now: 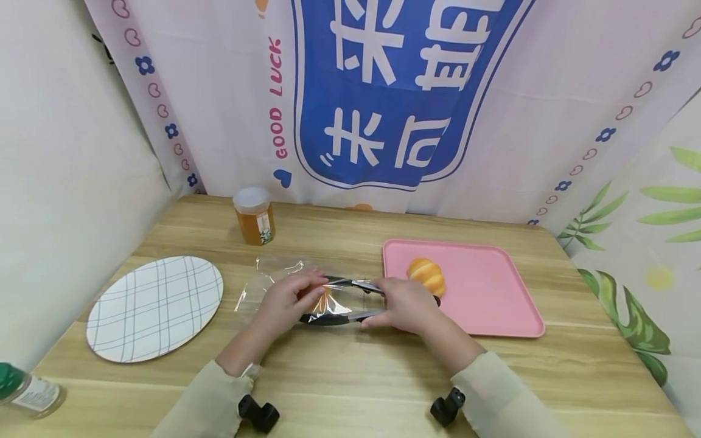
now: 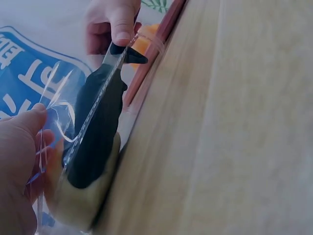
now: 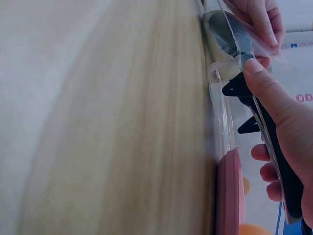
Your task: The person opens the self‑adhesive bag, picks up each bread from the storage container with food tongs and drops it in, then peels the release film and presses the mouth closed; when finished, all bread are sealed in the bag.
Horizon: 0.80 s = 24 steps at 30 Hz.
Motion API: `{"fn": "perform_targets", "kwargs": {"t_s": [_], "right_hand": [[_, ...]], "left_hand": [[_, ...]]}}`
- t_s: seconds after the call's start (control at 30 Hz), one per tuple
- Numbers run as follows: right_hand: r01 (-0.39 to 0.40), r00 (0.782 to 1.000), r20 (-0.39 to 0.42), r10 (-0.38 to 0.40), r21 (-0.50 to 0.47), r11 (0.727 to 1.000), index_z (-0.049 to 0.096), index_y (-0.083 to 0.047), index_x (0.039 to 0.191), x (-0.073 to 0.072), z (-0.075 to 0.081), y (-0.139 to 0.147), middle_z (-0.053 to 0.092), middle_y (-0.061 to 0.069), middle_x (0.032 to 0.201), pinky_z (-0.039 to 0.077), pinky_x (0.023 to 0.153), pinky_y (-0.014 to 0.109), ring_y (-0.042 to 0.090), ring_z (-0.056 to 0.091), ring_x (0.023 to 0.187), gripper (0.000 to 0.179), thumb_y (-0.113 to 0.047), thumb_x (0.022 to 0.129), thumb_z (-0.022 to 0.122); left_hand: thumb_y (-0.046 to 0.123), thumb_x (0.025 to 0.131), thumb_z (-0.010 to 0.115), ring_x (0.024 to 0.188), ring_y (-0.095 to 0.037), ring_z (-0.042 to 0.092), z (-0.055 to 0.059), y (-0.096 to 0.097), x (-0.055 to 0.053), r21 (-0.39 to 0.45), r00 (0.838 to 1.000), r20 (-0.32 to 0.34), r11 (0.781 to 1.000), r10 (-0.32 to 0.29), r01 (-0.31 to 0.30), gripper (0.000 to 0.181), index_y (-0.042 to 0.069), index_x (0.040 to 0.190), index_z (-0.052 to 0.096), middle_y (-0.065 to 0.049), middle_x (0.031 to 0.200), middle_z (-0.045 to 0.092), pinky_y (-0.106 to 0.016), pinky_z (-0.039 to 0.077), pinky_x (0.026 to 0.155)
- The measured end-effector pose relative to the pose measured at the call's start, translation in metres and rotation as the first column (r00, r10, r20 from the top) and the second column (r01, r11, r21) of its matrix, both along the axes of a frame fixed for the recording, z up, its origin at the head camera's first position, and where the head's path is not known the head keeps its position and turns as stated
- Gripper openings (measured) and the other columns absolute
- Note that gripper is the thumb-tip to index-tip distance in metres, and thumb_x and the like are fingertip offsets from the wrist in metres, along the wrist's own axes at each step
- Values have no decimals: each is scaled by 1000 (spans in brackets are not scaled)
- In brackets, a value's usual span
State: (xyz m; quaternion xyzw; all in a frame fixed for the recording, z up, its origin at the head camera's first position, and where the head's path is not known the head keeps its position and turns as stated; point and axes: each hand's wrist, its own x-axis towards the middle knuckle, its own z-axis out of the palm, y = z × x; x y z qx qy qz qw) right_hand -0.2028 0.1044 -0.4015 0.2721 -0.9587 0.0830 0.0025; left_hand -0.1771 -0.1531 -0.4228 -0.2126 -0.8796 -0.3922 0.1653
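Note:
My right hand (image 1: 408,304) grips a pair of tongs (image 1: 328,319) with black scalloped tips and metal arms, its thumb lying along one arm in the right wrist view. The tips reach inside a clear plastic bag (image 1: 260,286), around a pale tan, bread-like piece (image 2: 83,208) seen through the film. At the bag's side, my left hand (image 1: 285,301) pinches the film between thumb and fingers. Just beyond the right hand, an orange ridged bun (image 1: 426,275) sits on the pink tray (image 1: 487,292).
A white checked oval plate (image 1: 156,310) lies on the left of the wooden table (image 1: 350,383). Behind the bag stands a jar of amber contents (image 1: 254,219). A green-capped bottle (image 1: 35,392) is at the near left edge. A printed curtain (image 1: 219,121) hangs behind the table.

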Motion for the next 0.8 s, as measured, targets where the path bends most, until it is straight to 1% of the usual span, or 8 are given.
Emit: {"fn": "perform_targets", "kwargs": {"t_s": [0.1,0.2,0.3,0.4,0.47,0.57,0.7,0.8], "right_hand": [[2,1000,-5,-2,0,1000,63,-17,124,1,0,-1,72,0,111,55,73,36,16,67,91,86,-75,61,75],[7,1000,2,-7,-1,1000,63,-18,123,1,0,-2,72,-1,109,54,72,35,15,65,88,86,-75,61,75],[7,1000,4,-7,-2,1000,63,-17,123,1,0,-2,72,-1,108,54,71,34,15,65,87,85,-75,61,75],[5,1000,-5,-5,1,1000,63,-16,124,2,-1,-2,72,0,108,54,71,34,15,65,87,86,-75,62,75],[4,1000,-9,-4,-7,1000,63,-17,123,2,-3,-2,72,-1,105,53,67,33,13,64,83,85,-75,62,75],[15,1000,1,-15,-36,999,63,-19,123,3,-6,-1,70,-5,96,49,60,29,9,58,74,84,-74,61,76],[37,999,14,-36,-95,995,64,-20,123,3,-9,0,67,-6,86,44,56,27,8,52,68,83,-70,60,78],[39,999,-1,-40,-116,993,65,-19,122,2,-10,-1,65,-7,81,43,54,26,7,51,65,81,-69,60,80]], "left_hand": [[16,90,70,114,-31,66,5,0,0,-62,997,-81,998,-9,4,16,9,103,75,-11,114,73,-48,50,103],[16,89,71,105,-27,70,13,1,0,-137,988,-151,990,-35,14,15,10,102,75,-7,107,75,-46,55,96],[15,89,71,96,-22,70,21,3,1,-207,980,-188,978,-67,27,15,11,102,75,-3,102,76,-42,56,89],[14,88,72,93,-20,71,25,4,1,-246,974,-210,969,-84,31,14,11,101,75,-1,99,77,-41,56,88],[14,88,72,93,-20,71,26,4,2,-250,974,-212,968,-84,29,14,10,101,75,-2,99,77,-41,55,90],[14,88,72,94,-21,71,24,3,4,-226,981,-182,974,-67,25,15,10,102,75,-3,101,76,-41,55,91],[15,89,71,91,-19,69,19,0,5,-183,987,-152,983,-46,18,16,9,103,75,-5,103,76,-39,57,84],[14,89,71,91,-19,70,15,0,6,-153,987,-159,988,-35,10,15,9,103,75,-6,104,75,-38,58,80]]}}
